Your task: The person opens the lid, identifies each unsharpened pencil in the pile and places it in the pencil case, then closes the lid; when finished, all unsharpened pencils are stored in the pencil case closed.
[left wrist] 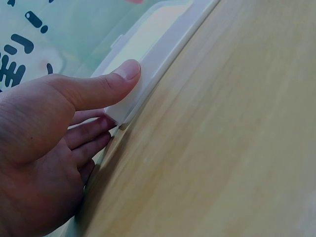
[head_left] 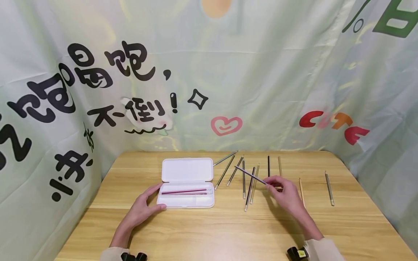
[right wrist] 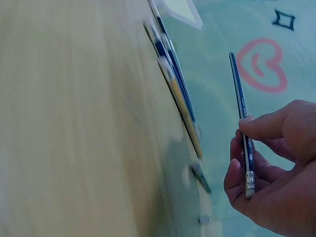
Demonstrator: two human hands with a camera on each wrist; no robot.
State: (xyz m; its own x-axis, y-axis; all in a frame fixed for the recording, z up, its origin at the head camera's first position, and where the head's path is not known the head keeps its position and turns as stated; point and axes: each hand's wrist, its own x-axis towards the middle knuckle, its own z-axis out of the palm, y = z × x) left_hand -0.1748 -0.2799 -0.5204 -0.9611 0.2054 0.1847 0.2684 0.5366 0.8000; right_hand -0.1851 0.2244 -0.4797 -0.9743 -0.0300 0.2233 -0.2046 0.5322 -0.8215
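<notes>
My right hand (head_left: 285,194) pinches a dark blue pencil (head_left: 245,172) between thumb and fingers, raised over the table. In the right wrist view the eraser end of this pencil (right wrist: 248,163) lies toward the palm, and its other end points up and away. At the left, my left hand (head_left: 142,206) holds the near left corner of a white pencil case (head_left: 187,203), thumb at the front edge and fingers by its left side. The case lies flat with its lid (head_left: 187,169) raised back. Inside it are purplish-red pencils (head_left: 183,191), lying lengthwise.
Several loose pencils lie between the case and my right hand, among them a dark pencil (head_left: 249,189). Farther right are a natural-wood pencil (head_left: 302,192) and a grey pencil (head_left: 329,188). A printed curtain (head_left: 261,90) hangs behind the wooden table (head_left: 212,235).
</notes>
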